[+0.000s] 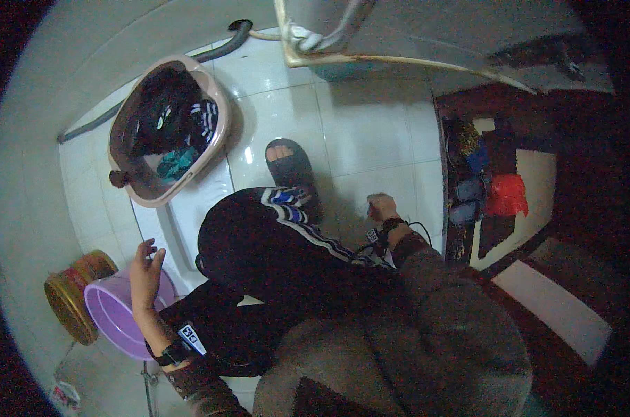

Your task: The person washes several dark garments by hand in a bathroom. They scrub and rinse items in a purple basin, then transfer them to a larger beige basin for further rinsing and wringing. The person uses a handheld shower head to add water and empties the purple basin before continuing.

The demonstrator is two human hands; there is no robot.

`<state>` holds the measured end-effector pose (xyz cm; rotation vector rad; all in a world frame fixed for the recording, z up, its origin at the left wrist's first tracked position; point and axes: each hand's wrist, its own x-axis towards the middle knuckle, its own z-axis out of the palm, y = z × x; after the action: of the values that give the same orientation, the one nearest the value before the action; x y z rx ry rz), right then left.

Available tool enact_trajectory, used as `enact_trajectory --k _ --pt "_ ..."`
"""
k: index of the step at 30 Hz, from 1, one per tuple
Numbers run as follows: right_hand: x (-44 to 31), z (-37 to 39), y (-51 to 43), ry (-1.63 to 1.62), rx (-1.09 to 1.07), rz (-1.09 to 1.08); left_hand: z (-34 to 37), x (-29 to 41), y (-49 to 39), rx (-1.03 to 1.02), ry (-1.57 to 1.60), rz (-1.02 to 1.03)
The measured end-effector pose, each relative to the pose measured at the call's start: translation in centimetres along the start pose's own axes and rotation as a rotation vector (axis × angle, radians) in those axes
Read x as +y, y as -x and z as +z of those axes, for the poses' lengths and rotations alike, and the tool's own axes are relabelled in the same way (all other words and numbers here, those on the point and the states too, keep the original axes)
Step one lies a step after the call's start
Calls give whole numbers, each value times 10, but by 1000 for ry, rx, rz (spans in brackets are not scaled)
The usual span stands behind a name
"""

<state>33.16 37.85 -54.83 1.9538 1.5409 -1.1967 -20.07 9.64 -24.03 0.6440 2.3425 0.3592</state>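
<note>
My left hand (146, 276) hangs beside a purple plastic bucket (119, 318), overlapping its rim in the picture. Its fingers are slightly bent and apart, with nothing seen in them. Over the tiled floor, my right hand (382, 207) has its fingers curled, and whatever they may enclose is hidden. A pale pink plastic basin (211, 86) stands ahead on the left. Dark clothes (171, 109), a striped piece of fabric (205, 121) and a teal cloth (177, 164) lie inside the basin. Neither hand touches it.
Yellowish round containers (67, 307) sit behind the bucket. A dark hose (226, 47) runs along the wall behind the basin. My slippered foot (289, 156) rests on the white floor tiles (367, 130). To the right, beyond a dark edge, lie blue slippers (467, 200) and a red item (506, 195).
</note>
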Motion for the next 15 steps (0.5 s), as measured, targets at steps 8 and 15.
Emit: enact_trajectory --k 8,15 --pt "-33 6 10 -32 -27 -265 0 6 1 1 42 -49" --pt "-154 -76 88 -893 -224 -235 -8 17 14 75 81 93"
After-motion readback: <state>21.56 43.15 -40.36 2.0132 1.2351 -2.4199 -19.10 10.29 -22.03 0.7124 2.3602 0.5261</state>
